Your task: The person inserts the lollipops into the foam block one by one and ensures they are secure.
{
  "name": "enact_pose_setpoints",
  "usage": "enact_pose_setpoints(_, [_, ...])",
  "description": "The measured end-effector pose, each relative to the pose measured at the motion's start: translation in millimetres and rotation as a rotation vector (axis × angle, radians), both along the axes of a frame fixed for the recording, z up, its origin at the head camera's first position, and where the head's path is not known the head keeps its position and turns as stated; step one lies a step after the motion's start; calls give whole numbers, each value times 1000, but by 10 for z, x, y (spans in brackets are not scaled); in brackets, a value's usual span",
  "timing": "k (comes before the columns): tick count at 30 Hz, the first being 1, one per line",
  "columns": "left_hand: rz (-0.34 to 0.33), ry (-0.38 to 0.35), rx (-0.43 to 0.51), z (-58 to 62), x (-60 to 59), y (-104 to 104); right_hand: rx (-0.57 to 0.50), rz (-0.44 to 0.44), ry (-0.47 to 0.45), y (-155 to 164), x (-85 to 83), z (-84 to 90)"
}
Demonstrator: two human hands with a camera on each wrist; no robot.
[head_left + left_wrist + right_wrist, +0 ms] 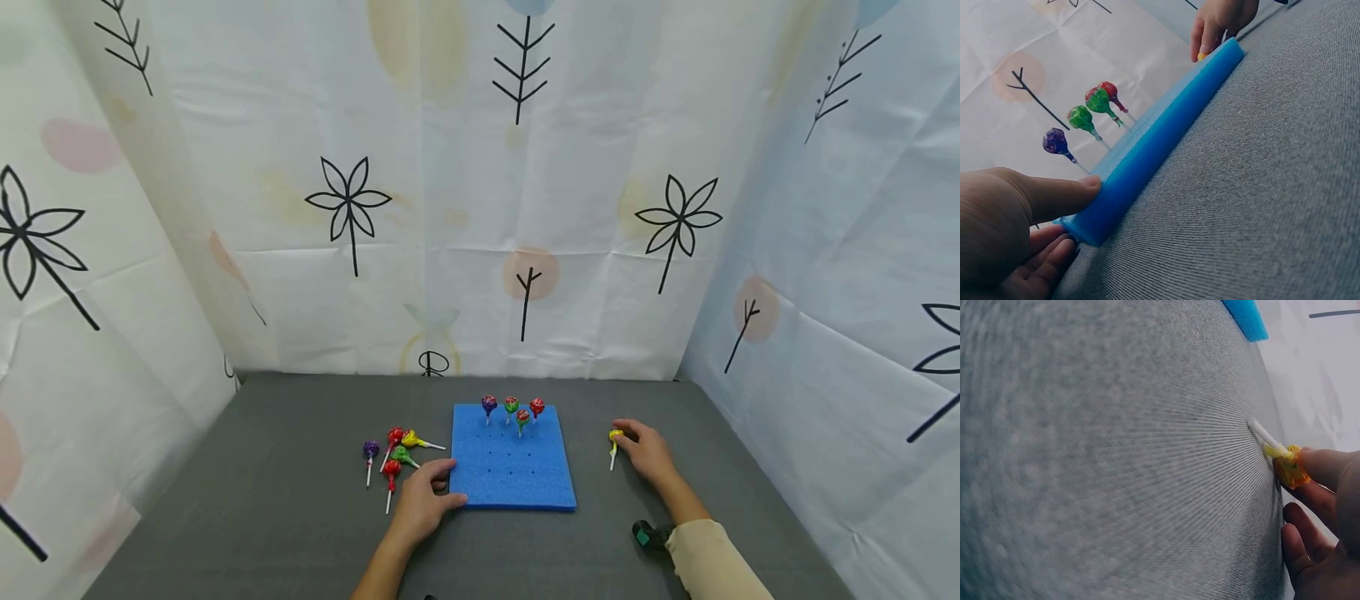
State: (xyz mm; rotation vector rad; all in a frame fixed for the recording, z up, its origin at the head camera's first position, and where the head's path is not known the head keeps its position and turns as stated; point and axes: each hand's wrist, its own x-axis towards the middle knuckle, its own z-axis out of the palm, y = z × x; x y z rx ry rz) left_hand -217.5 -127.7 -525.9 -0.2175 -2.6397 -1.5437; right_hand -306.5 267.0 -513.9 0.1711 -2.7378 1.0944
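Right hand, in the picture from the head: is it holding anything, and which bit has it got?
Yes: the right hand pinches a yellow lollipop by its wrapped candy end. The white stick sticks out of the grip.

The board point(513, 492) lies mid-table point(300, 533), with four lollipops point(512, 405) standing in its far part, three across the back and one just before them, and a hanging sheet point(450, 300) behind the table. To its left lie five lollipops point(392, 469) (one at the outer left, just apart from the rest), while the left hand point(422, 502) sits at the board's near left corner. Right of the board, well apart from it, a single lollipop point(614, 437) is between the right hand's point(647, 452) fingertips, its stick toward the near side.
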Motion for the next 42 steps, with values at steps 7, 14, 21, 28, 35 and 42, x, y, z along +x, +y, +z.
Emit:
enact_pose_setpoints(7, [5,2,6,-16,5,1,3,-1,8,3,-1,2])
enact_pose_setpoints(14, [18,-18,-5,-22,-7,9,6,-3,8,-32,21,31])
enact_pose_setpoints(21, [17,-31,-13,-22,-8,7,1,-13,8,-79,59,47])
enact_pose_setpoints(28, [17,-24,-8,-29,-8,15,-18,-16,34,-128,89,73])
enact_pose_setpoints(35, [13,-12,7,-26,-7,5,-33,-29,56,-202,134,132])
enact_pose_setpoints(42, [1,-3,13,-9,-1,0,-61,-35,98,-298,171,209])
